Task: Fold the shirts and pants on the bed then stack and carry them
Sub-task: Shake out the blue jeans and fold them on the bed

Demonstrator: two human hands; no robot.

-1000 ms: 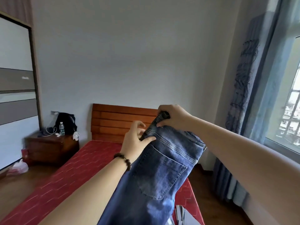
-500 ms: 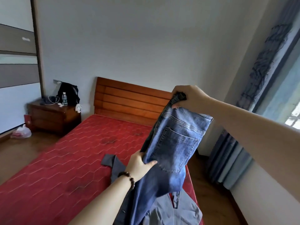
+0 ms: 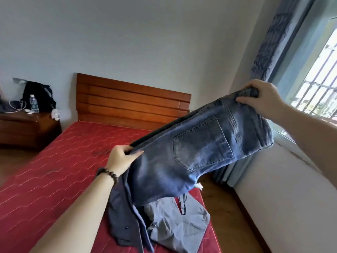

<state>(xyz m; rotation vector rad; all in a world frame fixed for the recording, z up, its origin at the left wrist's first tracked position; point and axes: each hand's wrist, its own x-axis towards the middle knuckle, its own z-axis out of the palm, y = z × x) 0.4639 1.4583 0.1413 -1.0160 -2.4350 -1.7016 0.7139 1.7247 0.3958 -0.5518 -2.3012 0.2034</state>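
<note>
Head view: looked down across a bed [image 3: 45, 179] with a red patterned cover; wooden headboard [image 3: 131, 103] at the far end, window [image 3: 317, 88] to the right.
Jeans: blue denim jeans [image 3: 191, 152] were held in the air over the near right part of the bed, stretched slantwise, back pocket facing the camera, legs hanging down toward the clothes below.
Right hand: right hand [image 3: 262, 99] was clenched around the waistband end, thumb on the near side, raised high toward the window.
Left hand: left hand [image 3: 120, 159] pinched the long edge of the jeans lower down, fingers curled over the top, thumb underneath; bead bracelet [image 3: 109, 175] on that wrist.
Why held so: judged that the two grips pulled the cloth taut so the legs lay together along one edge, ready to be laid flat for a fold.
Other clothes: dark shirt [image 3: 124, 220] with buttons and a grey garment [image 3: 175, 225] lay rumpled on the near end of the bed, not yet folded; the shirt partly hidden behind the jeans.
Stage: judged early, nothing stacked in view.
Surroundings: nightstand [image 3: 27, 128] left of the headboard, bearing a water bottle [image 3: 34, 103] and a black bag [image 3: 39, 95].
</note>
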